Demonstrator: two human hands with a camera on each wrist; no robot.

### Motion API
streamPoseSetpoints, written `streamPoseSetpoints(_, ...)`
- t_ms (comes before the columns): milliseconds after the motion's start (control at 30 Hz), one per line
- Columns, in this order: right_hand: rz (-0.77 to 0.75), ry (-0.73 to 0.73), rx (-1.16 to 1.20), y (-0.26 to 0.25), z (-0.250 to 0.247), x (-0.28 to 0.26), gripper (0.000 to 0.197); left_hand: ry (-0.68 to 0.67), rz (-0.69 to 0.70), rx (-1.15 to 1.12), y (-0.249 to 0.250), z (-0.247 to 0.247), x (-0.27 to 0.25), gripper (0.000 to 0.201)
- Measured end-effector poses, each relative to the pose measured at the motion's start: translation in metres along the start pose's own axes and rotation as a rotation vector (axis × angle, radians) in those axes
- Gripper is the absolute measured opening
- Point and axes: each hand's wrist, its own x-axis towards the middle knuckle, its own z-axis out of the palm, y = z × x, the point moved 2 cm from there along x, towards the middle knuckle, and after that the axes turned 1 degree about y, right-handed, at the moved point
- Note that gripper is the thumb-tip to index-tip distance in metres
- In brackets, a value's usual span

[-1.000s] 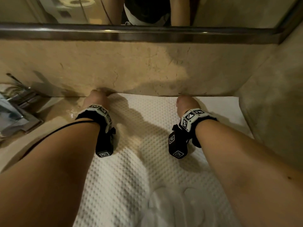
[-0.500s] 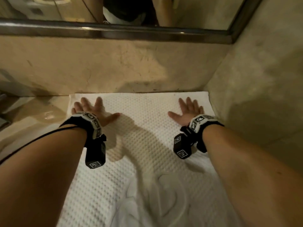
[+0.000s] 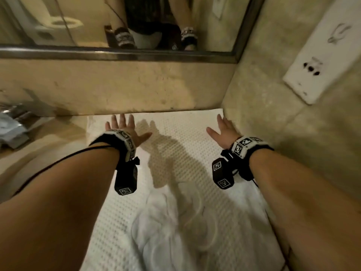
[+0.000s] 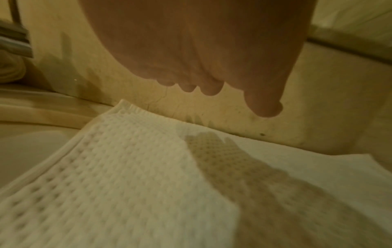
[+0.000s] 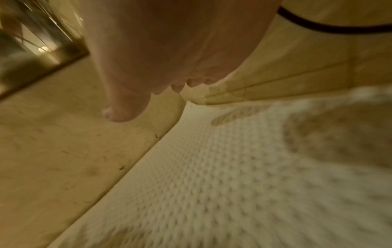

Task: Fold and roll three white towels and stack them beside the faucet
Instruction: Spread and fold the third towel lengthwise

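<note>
A white waffle-weave towel [image 3: 181, 122] lies flat on the counter, its far edge against the backsplash. An embroidered motif [image 3: 175, 222] shows on its near part. My left hand [image 3: 125, 128] is open with fingers spread over the towel's far left corner. My right hand [image 3: 222, 130] is open over the far right corner, close to the side wall. In the left wrist view the left hand [image 4: 201, 58] hovers just above the towel [image 4: 127, 167] and casts a shadow on it. The right wrist view shows the right hand [image 5: 165, 50] likewise clear of the towel [image 5: 233, 176]. Neither hand holds anything.
The chrome faucet [image 3: 13, 122] stands at the far left by the sink basin [image 3: 29, 165]. A mirror [image 3: 117, 22] runs above the beige backsplash [image 3: 117, 85]. The side wall at the right carries a white panel [image 3: 320, 61] and hems in the towel.
One second ago both hands were curled at the towel's far edge. They have since opened flat with fingers spread, and the right hand has shifted toward the right corner.
</note>
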Motion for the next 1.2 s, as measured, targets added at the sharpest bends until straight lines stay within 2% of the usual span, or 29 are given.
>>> streamPoseSetpoints(133, -0.068, 0.081, 0.033, 0.005, -0.009, -0.063, 0.078, 0.001, 0.034, -0.004, 0.011, 0.014, -0.072, 0.095)
streamPoseSetpoints(267, -0.134, 0.113, 0.082, 0.017, 0.004, -0.132, 0.077, -0.014, 0.034, -0.011, 0.01, 0.052, -0.154, 0.093)
streamPoseSetpoints(400, -0.193, 0.081, 0.132, 0.04, 0.051, -0.201, 0.079, -0.076, 0.057, -0.022, 0.002, 0.113, -0.224, 0.092)
streamPoseSetpoints(500, -0.168, -0.058, 0.088, 0.069, 0.107, -0.241, 0.08, -0.13, 0.055, -0.038, -0.007, 0.162, -0.266, 0.09)
streamPoseSetpoints(567, -0.112, -0.116, -0.062, 0.092, 0.138, -0.257, 0.079, -0.14, 0.053, -0.049, -0.017, 0.185, -0.284, 0.087)
streamPoseSetpoints(633, -0.083, -0.112, -0.177, 0.113, 0.152, -0.266, 0.076, -0.129, 0.062, -0.058, -0.027, 0.197, -0.293, 0.084)
streamPoseSetpoints(767, 0.026, -0.083, -0.132, 0.118, 0.142, -0.264, 0.072, -0.11, 0.079, -0.089, -0.048, 0.198, -0.294, 0.077)
streamPoseSetpoints(833, 0.03, 0.014, -0.049, 0.101, 0.14, -0.273, 0.064, -0.063, 0.055, -0.126, -0.065, 0.194, -0.302, 0.072)
streamPoseSetpoints(900, -0.069, 0.186, 0.026, 0.077, 0.143, -0.289, 0.046, 0.003, -0.041, -0.167, -0.09, 0.192, -0.31, 0.064)
streamPoseSetpoints(933, -0.143, 0.218, 0.067, 0.061, 0.146, -0.301, 0.034, 0.036, -0.099, -0.179, -0.107, 0.189, -0.316, 0.06)
streamPoseSetpoints(967, -0.204, 0.177, 0.106, 0.044, 0.153, -0.314, 0.023, 0.062, -0.135, -0.166, -0.123, 0.186, -0.322, 0.058)
streamPoseSetpoints(1033, -0.287, -0.042, 0.12, 0.011, 0.176, -0.339, 0.016, 0.084, -0.104, -0.063, -0.152, 0.178, -0.331, 0.061)
streamPoseSetpoints(1133, -0.367, -0.347, 0.08, -0.034, 0.22, -0.367, 0.029, 0.077, 0.11, 0.191, -0.174, 0.169, -0.329, 0.068)
streamPoseSetpoints(1200, -0.381, -0.384, 0.076, -0.066, 0.247, -0.376, 0.037, 0.054, 0.261, 0.346, -0.179, 0.166, -0.321, 0.073)
